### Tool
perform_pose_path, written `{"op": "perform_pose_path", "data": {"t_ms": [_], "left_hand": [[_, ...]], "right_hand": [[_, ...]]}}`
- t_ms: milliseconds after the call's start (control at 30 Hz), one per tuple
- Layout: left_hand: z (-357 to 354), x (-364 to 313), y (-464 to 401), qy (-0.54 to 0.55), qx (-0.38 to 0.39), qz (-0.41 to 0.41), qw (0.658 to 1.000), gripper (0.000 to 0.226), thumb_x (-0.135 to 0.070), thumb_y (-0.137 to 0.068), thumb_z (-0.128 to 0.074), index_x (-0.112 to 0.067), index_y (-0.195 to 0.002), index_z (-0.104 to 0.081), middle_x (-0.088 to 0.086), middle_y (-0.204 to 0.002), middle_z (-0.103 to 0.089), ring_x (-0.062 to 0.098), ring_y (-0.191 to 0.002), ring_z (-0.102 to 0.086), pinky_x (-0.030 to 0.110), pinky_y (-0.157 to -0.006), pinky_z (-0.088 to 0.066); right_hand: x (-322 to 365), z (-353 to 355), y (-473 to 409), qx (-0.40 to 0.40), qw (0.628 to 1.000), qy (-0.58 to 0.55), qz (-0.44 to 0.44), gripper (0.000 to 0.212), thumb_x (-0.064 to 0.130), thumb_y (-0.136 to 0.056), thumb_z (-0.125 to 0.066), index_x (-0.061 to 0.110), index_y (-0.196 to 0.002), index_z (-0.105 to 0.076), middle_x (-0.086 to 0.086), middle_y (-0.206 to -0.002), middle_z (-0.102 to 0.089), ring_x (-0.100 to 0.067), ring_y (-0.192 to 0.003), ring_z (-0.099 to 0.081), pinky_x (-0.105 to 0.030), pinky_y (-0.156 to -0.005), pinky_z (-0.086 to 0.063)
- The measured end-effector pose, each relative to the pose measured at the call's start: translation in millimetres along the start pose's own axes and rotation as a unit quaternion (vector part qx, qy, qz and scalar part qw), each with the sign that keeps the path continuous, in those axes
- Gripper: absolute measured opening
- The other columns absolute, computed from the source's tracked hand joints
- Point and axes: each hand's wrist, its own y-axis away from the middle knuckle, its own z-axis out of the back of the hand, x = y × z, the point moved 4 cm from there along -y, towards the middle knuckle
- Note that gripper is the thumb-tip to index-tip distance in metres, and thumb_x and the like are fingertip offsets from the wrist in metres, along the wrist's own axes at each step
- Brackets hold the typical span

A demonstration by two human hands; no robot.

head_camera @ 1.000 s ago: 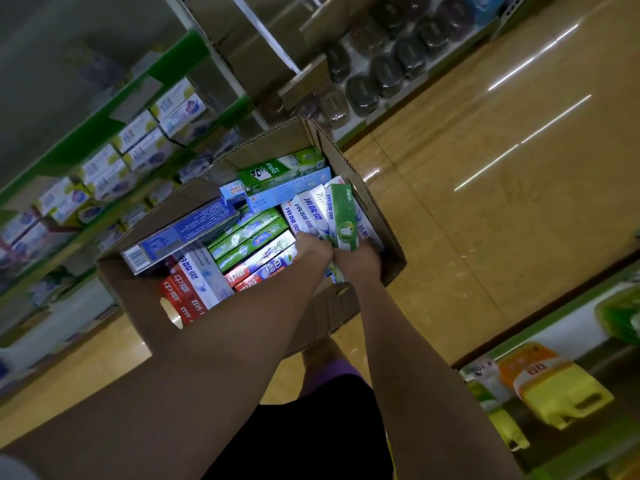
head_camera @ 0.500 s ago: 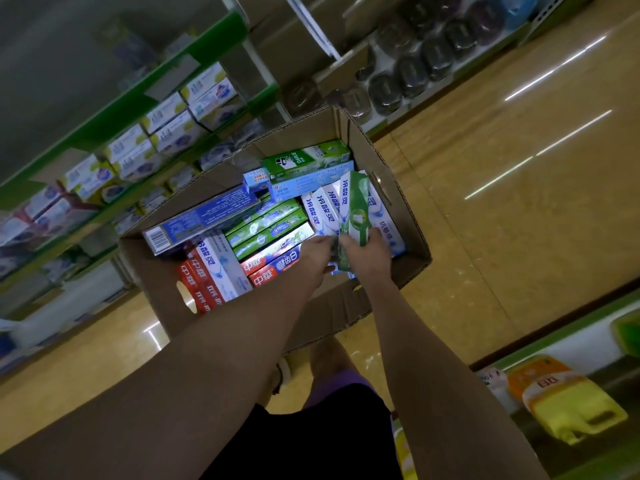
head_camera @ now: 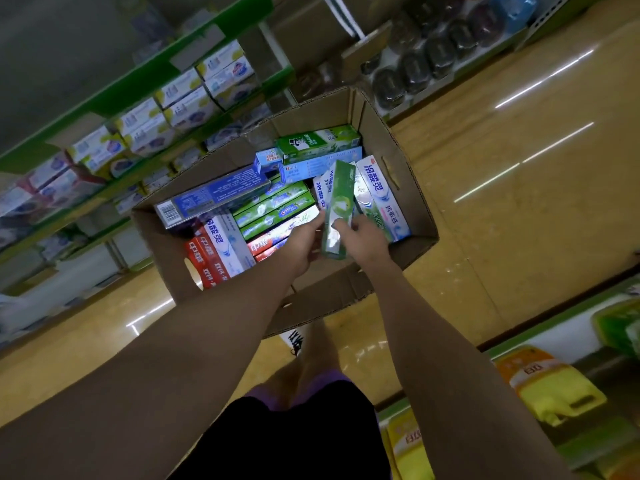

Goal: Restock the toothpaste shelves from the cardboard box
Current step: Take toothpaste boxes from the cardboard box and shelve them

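Note:
An open cardboard box (head_camera: 412, 244) stands on the floor, filled with several toothpaste cartons in green, blue, white and red. Both my hands reach into its near right part. My right hand (head_camera: 363, 233) grips a green toothpaste carton (head_camera: 337, 206) near its lower end, and the carton stands tilted above the others. My left hand (head_camera: 304, 244) holds the same carton's lower left side, fingers curled against it. White-and-blue cartons (head_camera: 379, 199) lean just right of it. The toothpaste shelves (head_camera: 145, 126) with green edges run along the left.
The box sits in an aisle with a glossy tan floor (head_camera: 519, 168). Dark packaged goods (head_camera: 426, 60) fill a far shelf. Yellow jugs (head_camera: 550, 386) stand on a low shelf at right. My leg and a shoe (head_camera: 294, 341) are just behind the box.
The green carton has risen out of the packed row and now stands clear above the others, held by both hands. The view has shifted so the box sits more to the right.

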Motion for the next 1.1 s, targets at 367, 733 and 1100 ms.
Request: {"op": "perform_pose_path", "data": {"t_ms": [367, 733, 1100], "left_hand": [[7.0, -11.2, -18.6, -0.105, -0.057, -0.008, 0.993, 0.026, -0.033, -0.093, -0.071, -0.011, -0.106, -0.066, 0.011, -0.106, -0.069, 0.020, -0.078, -0.063, 0.024, -0.060, -0.052], [8.3, -5.5, -10.1, -0.195, -0.225, -0.126, 0.946, 0.036, -0.037, -0.098, -0.061, -0.010, -0.122, -0.057, 0.012, -0.113, -0.067, 0.032, -0.102, -0.063, 0.042, -0.088, -0.054], [27.6, -10.9, -13.2, -0.228, -0.163, -0.081, 0.956, 0.027, -0.023, -0.089, -0.074, -0.017, -0.096, -0.048, 0.011, -0.097, -0.063, 0.024, -0.079, -0.060, 0.028, -0.058, -0.048]], "right_hand": [[-18.7, 5.0, -17.7, -0.067, 0.995, -0.061, -0.043, 0.015, 0.026, -0.094, -0.059, 0.011, -0.092, -0.054, -0.008, -0.088, -0.057, -0.031, -0.089, -0.052, -0.035, -0.076, -0.039], [-6.7, -4.9, -31.9, -0.052, 0.986, 0.149, -0.055, 0.065, 0.042, -0.095, -0.057, 0.007, -0.148, -0.042, -0.017, -0.160, -0.027, -0.039, -0.148, -0.022, -0.055, -0.118, -0.024], [-3.6, -34.6, -31.8, -0.029, 0.995, 0.054, -0.072, 0.063, 0.046, -0.082, -0.073, 0.008, -0.128, -0.053, -0.018, -0.123, -0.061, -0.036, -0.118, -0.057, -0.045, -0.098, -0.049]]}}
